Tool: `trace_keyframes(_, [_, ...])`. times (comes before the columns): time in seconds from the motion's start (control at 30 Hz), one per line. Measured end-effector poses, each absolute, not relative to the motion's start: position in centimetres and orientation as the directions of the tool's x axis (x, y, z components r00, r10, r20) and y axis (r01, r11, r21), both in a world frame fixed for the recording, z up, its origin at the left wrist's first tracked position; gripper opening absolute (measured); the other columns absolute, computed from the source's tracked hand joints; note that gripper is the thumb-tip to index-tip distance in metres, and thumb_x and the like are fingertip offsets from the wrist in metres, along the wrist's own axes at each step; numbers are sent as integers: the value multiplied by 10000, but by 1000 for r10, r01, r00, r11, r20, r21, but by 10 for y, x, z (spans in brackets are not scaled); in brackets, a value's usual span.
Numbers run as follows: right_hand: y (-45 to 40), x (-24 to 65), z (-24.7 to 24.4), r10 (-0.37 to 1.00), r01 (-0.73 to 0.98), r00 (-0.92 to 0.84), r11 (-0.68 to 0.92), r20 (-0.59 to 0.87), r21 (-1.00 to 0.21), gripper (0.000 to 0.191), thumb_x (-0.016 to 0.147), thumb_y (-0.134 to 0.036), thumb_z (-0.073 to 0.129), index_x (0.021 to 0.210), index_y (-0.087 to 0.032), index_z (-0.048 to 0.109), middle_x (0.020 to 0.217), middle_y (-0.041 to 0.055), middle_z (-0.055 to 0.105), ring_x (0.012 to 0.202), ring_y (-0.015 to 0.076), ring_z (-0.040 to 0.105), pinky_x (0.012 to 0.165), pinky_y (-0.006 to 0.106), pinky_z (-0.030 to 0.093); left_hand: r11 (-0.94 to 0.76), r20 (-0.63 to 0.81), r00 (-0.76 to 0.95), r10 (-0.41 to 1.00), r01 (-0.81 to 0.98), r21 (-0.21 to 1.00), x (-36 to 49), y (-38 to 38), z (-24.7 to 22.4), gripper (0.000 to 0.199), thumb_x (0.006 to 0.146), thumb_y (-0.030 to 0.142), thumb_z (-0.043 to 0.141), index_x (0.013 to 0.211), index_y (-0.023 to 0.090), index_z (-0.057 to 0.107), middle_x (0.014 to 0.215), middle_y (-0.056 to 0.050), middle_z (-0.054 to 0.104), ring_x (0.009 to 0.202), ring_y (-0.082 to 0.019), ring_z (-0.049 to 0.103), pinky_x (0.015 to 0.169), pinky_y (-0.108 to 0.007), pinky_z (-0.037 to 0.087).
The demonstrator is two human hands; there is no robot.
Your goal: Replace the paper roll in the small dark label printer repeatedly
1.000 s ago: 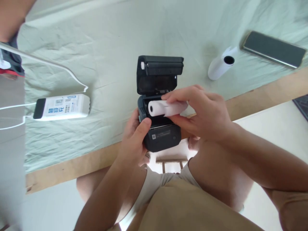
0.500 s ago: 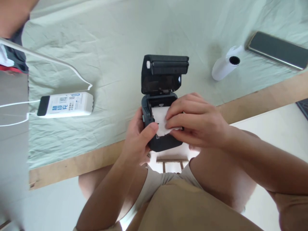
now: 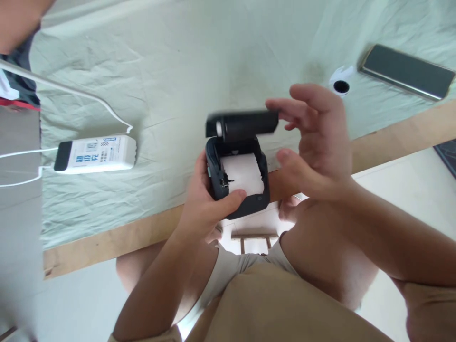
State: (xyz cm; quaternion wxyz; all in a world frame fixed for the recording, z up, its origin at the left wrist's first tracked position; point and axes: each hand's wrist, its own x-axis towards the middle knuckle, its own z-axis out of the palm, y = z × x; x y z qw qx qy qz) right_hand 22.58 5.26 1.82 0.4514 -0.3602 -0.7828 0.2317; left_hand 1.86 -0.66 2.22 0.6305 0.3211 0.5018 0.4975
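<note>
A small dark label printer point(image 3: 249, 206) is held at the table's front edge by my left hand point(image 3: 206, 204), which grips its left side with the thumb lying over the paper. White paper point(image 3: 244, 173) lies in the printer's bay, its torn edge showing at the left. Above the bay, the printer's lid point(image 3: 245, 124) is partly lowered and blurred by motion. My right hand point(image 3: 317, 142) is at the right of the printer, fingers apart, with fingertips at the lid's right end. Whether they press on the lid or only touch it, I cannot tell.
A white power bank point(image 3: 98, 154) with white cables lies at the left. On the right are a white paper roll point(image 3: 337, 83), partly hidden by my hand, and a dark phone point(image 3: 408, 71). Another person's arm point(image 3: 21, 23) shows at the upper left.
My right hand has let go of the paper and moved up and right to the lid. The lid has swung down from upright towards the bay. My left hand keeps its hold.
</note>
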Motion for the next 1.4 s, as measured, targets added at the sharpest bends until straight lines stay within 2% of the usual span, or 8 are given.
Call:
trace_keyframes(0.13, [48, 230, 19, 775, 385, -366, 630, 515, -674, 404, 997, -338, 605, 1390, -363, 518, 1372, 71, 683, 1304, 302, 656, 1081, 541, 552, 339, -350, 11, 937, -285, 897, 18, -7, 25, 934, 657, 274, 975, 1467, 255, 510, 1300, -113, 760, 1158, -355, 767, 816, -345, 694])
trace_keyframes(0.23, [48, 229, 16, 841, 363, -446, 482, 306, -798, 476, 983, -400, 645, 1429, -357, 483, 1478, 67, 626, 1376, 301, 611, 1134, 529, 533, 294, -296, 41, 954, -308, 905, 18, -8, 24, 876, 661, 308, 977, 1419, 291, 537, 1240, -84, 769, 1120, -340, 777, 819, -366, 694])
trace_keyframes(0.47, [51, 224, 11, 808, 231, -581, 287, 105, -930, 725, 946, -557, 664, 1527, -272, 335, 1478, 127, 595, 1152, 263, 688, 951, 442, 578, 291, -258, 137, 956, -373, 881, 13, -6, 13, 565, 803, 432, 884, 1277, 265, 626, 954, -36, 752, 685, -186, 732, 511, -247, 585])
trace_keyframes(0.83, [56, 226, 7, 822, 262, -560, 295, 104, -919, 733, 924, -460, 722, 1551, -281, 386, 1495, 129, 601, 1024, 206, 706, 829, 350, 618, 314, -309, 76, 948, -388, 867, 17, -5, 22, 607, 775, 442, 907, 1308, 271, 672, 943, -40, 778, 692, -197, 750, 522, -255, 587])
trace_keyframes(1.0, [59, 228, 6, 824, 276, -558, 293, 95, -916, 773, 942, -506, 702, 1604, -261, 386, 1359, 105, 687, 960, 183, 709, 799, 308, 606, 267, -270, 53, 961, -417, 869, 19, -5, 13, 582, 942, 666, 655, 1404, 311, 629, 1310, -91, 768, 1113, -283, 782, 789, -336, 671])
trace_keyframes(1.1, [59, 229, 6, 837, 286, -534, 311, 118, -906, 761, 936, -528, 698, 1587, -249, 418, 1382, 114, 658, 904, 163, 695, 727, 285, 587, 271, -326, -48, 944, -451, 850, 23, -4, 8, 485, 980, 646, 609, 1260, 265, 718, 1255, -79, 797, 1204, -280, 755, 852, -335, 670])
trace_keyframes(1.23, [57, 230, 4, 847, 281, -503, 349, 172, -894, 689, 907, -445, 736, 1518, -261, 476, 1408, 107, 611, 892, 139, 685, 759, 284, 600, 296, -441, -187, 878, -513, 806, 26, -1, 8, 417, 973, 603, 651, 990, 205, 776, 980, -58, 839, 1100, -262, 796, 831, -323, 671])
trace_keyframes(1.4, [55, 233, -1, 822, 225, -526, 382, 218, -896, 755, 852, -414, 794, 1521, -343, 451, 1410, 87, 566, 938, 161, 697, 773, 296, 629, 273, -436, -155, 886, -587, 762, 26, 3, 11, 295, 965, 482, 709, 897, 211, 804, 835, 3, 828, 820, -179, 814, 734, -258, 664])
